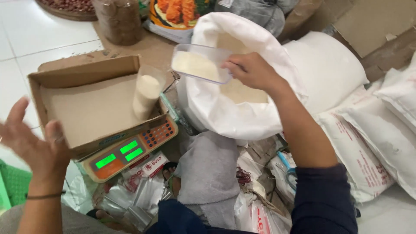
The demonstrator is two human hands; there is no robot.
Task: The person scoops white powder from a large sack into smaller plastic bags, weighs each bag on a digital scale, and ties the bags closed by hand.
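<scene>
Right hand: arm reaching forward, fingers gripping a clear plastic tub of white powder, hovering over the open sack. Left hand: raised, fingers spreading open, holding nothing, beside the cardboard box sitting on the scale.

The floor is laid with glossy white tiles that catch soft, even light. Flattened brown cardboard lies across the top of the view, with a round woven tray of reddish-brown pieces at the upper left. Stacked white sacks crowd the right side, and a green mesh surface shows at the lower left edge.
</scene>
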